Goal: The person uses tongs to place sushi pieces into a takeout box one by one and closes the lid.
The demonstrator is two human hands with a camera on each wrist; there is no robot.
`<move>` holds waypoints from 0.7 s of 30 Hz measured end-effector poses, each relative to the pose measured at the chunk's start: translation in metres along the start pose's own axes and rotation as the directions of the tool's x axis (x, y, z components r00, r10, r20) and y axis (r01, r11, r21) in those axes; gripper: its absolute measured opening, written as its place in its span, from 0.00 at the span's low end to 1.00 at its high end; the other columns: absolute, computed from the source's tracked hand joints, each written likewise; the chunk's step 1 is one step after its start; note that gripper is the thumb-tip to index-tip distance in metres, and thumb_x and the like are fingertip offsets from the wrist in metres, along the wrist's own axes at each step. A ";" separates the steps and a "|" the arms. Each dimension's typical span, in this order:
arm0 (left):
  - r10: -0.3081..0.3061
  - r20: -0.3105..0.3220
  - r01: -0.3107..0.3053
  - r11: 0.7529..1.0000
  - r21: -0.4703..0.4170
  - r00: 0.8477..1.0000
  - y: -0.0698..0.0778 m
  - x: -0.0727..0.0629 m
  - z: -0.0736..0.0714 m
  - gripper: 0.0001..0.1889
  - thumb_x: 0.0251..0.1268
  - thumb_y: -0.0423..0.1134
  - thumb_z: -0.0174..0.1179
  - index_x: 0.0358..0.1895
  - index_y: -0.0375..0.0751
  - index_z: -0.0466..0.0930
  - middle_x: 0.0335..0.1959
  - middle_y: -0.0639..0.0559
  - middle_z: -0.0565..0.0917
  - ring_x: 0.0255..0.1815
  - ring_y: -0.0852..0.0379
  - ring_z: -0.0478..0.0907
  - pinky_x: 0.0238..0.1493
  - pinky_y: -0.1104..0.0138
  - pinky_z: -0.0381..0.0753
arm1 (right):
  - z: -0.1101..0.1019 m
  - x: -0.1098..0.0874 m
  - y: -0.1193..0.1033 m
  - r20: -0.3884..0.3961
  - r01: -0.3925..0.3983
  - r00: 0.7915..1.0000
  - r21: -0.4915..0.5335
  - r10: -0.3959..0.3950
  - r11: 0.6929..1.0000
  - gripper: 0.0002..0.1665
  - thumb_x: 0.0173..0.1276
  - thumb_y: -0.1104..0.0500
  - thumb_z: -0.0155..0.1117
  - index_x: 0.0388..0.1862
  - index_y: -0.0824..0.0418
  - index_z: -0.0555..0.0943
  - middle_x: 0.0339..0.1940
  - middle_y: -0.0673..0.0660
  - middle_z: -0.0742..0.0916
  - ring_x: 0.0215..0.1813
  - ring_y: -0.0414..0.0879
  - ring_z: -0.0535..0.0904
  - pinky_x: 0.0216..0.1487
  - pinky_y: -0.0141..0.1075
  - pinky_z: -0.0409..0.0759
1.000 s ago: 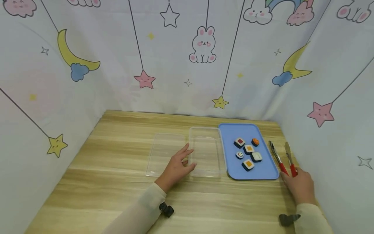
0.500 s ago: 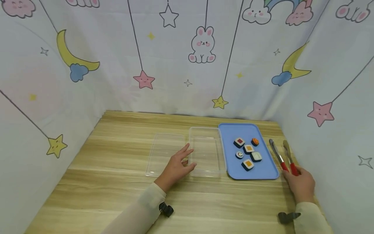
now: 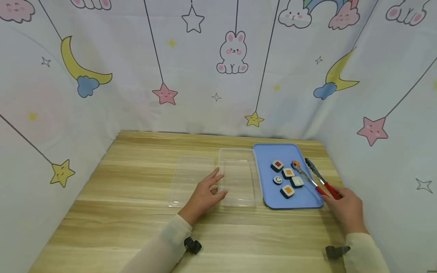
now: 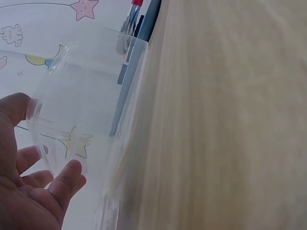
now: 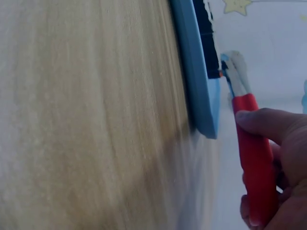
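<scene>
My right hand (image 3: 346,208) grips a pair of tongs (image 3: 315,182) by their red handles (image 5: 256,163). The tongs are spread. One metal end reaches over the blue tray (image 3: 264,151) and partly covers the orange-topped sushi piece (image 3: 295,163); the other end lies to the right of it, past the tray's edge. My left hand (image 3: 203,195) rests against the left side of a clear plastic box (image 3: 237,178), its fingers spread and fairly straight. In the left wrist view, fingertips touch the box's wall (image 4: 91,91). Several other sushi pieces (image 3: 287,191) sit on the tray.
A clear flat lid (image 3: 177,185) lies left of the box, partly behind my left hand. Tray, box and lid stand side by side on a wooden table (image 3: 136,170). Printed white cloth (image 3: 191,57) hangs at the back and both sides.
My right hand has raised the tongs and swung them left, from beside the tray to over the orange-topped sushi. My left hand stays at the box. The head view has shifted slightly.
</scene>
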State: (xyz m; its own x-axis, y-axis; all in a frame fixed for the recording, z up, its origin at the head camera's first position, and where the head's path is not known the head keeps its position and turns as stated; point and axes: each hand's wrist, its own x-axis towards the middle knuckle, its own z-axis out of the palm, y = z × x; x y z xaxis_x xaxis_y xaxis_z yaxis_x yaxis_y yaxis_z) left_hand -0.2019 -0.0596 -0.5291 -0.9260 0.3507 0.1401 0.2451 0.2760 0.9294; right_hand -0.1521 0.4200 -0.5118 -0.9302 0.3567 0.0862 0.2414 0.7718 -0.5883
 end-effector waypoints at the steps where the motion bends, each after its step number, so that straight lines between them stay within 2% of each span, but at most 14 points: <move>1: 0.000 0.002 0.000 1.000 -0.001 1.000 -0.001 0.000 0.000 0.34 0.69 0.38 0.70 0.75 0.36 0.71 0.84 0.50 0.56 0.77 0.45 0.66 0.61 0.61 0.82 | 0.001 0.000 -0.001 0.005 0.000 1.000 0.004 0.000 1.000 0.37 0.65 0.48 0.78 0.64 0.72 0.81 0.53 0.72 0.84 0.46 0.63 0.78 0.38 0.42 0.75; 6: -0.007 0.003 0.007 1.000 0.000 1.000 -0.004 0.000 0.001 0.33 0.68 0.38 0.71 0.75 0.36 0.72 0.84 0.53 0.57 0.77 0.47 0.66 0.61 0.63 0.82 | 0.003 0.004 -0.003 0.030 -0.002 1.000 -0.019 0.002 1.000 0.35 0.64 0.50 0.78 0.64 0.69 0.82 0.53 0.71 0.85 0.47 0.62 0.79 0.39 0.42 0.76; 13: -0.010 -0.003 0.010 1.000 0.004 1.000 -0.003 -0.001 0.001 0.32 0.68 0.38 0.71 0.75 0.40 0.73 0.84 0.54 0.57 0.77 0.46 0.66 0.61 0.62 0.82 | 0.003 0.008 -0.006 0.066 -0.053 0.996 -0.059 0.057 0.997 0.35 0.66 0.52 0.75 0.65 0.72 0.80 0.54 0.72 0.84 0.48 0.64 0.78 0.44 0.53 0.82; 18: -0.009 -0.007 0.009 1.000 0.009 1.000 -0.003 0.000 0.001 0.33 0.68 0.38 0.71 0.75 0.40 0.73 0.84 0.56 0.57 0.78 0.48 0.64 0.61 0.63 0.82 | 0.003 0.007 -0.008 0.055 -0.039 0.998 -0.034 0.041 0.999 0.32 0.67 0.54 0.74 0.65 0.70 0.81 0.55 0.71 0.85 0.50 0.64 0.78 0.46 0.54 0.82; 21: -0.006 -0.009 0.006 1.000 0.008 1.000 -0.003 0.000 0.000 0.33 0.68 0.38 0.71 0.75 0.40 0.73 0.83 0.56 0.57 0.78 0.48 0.64 0.62 0.63 0.82 | 0.003 0.006 -0.009 0.041 -0.015 0.999 -0.034 0.017 0.999 0.29 0.67 0.55 0.75 0.64 0.67 0.83 0.54 0.70 0.86 0.49 0.63 0.79 0.45 0.50 0.81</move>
State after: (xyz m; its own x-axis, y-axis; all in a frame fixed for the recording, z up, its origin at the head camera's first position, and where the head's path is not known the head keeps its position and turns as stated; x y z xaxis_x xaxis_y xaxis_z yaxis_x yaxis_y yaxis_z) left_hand -0.2025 -0.0602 -0.5321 -0.9301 0.3408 0.1374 0.2415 0.2851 0.9276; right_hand -0.1605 0.4135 -0.5088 -0.9367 0.3475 0.0432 0.2649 0.7838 -0.5617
